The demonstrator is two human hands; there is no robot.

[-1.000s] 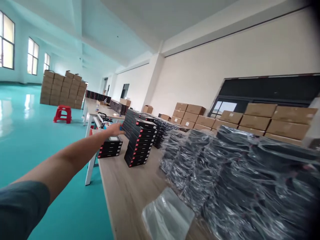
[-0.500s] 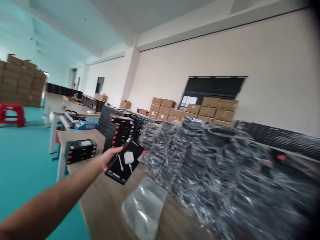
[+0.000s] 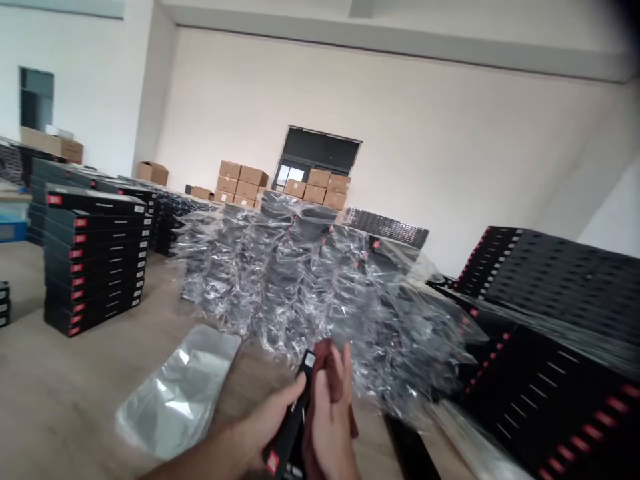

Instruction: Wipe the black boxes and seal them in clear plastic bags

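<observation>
My left hand [image 3: 265, 420] is closed around a slim black box [image 3: 291, 427] with a red label, held tilted above the table. My right hand [image 3: 333, 423] presses a dark reddish-brown cloth [image 3: 323, 349] to the box's right side, its fingers bent over the fabric. The box's far face is hidden by cloth and fingers. Left of my hands, clear plastic bags [image 3: 180, 390] lie flat on the wooden table [image 3: 45, 400].
Black boxes in plastic wrap [image 3: 300, 280] are piled across the table ahead. A stack of black boxes [image 3: 95, 267] stands at left, and more black boxes [image 3: 540, 380] fill the right side. Brown cartons [image 3: 240, 180] sit behind, near the window [image 3: 320, 153].
My view has swung right. The box has come from out at arm's length to close before me and turned edge-up. My right hand has come into view with the cloth against it.
</observation>
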